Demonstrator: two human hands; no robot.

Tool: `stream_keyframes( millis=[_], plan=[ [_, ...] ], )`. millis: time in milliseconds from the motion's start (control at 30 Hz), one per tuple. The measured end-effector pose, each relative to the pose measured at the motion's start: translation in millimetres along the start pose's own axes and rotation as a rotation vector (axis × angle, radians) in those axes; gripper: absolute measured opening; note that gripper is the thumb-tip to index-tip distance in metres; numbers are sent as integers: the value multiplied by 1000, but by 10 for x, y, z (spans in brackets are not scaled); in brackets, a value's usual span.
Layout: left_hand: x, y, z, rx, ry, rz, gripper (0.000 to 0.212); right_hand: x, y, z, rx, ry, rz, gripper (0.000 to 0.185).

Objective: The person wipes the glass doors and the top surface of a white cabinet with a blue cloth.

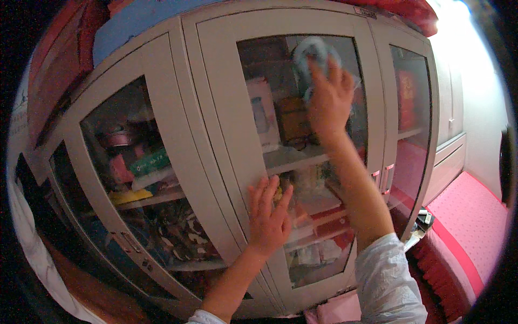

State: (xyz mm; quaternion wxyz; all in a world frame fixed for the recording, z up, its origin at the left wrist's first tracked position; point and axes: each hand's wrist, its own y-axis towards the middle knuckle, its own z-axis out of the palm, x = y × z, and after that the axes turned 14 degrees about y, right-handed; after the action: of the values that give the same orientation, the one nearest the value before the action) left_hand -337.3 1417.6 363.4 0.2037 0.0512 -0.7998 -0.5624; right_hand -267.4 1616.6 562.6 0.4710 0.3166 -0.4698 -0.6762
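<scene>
My right hand (332, 97) is raised against the upper part of a glass door panel (283, 56) and presses a light blue-white cloth (309, 50) to it; the cloth and fingertips are blurred. My left hand (269, 214) rests lower down with fingers spread, on the pale door frame and the glass edge, holding nothing. Both belong to a large cabinet (214, 113) with glazed doors. Through the glass show a pink-white box (263, 113) and a brown box (293, 117) on a shelf.
Another glazed door (121, 121) stands to the left, with a green box (149, 164) and a yellow item behind it. Metal handles (388, 178) sit at the right. A bed with a pink cover (469, 214) lies right of the cabinet. Blue fabric (133, 30) lies on top.
</scene>
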Motion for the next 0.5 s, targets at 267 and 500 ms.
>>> stream_keyframes(
  millis=[267,500],
  plan=[
    [13,-62,298,5,-74,16,61,-626,387,65,59,-149,-160,57],
    [22,-240,422,-74,-78,148,50,327,870,349,30,101,-48,70]
  ],
)
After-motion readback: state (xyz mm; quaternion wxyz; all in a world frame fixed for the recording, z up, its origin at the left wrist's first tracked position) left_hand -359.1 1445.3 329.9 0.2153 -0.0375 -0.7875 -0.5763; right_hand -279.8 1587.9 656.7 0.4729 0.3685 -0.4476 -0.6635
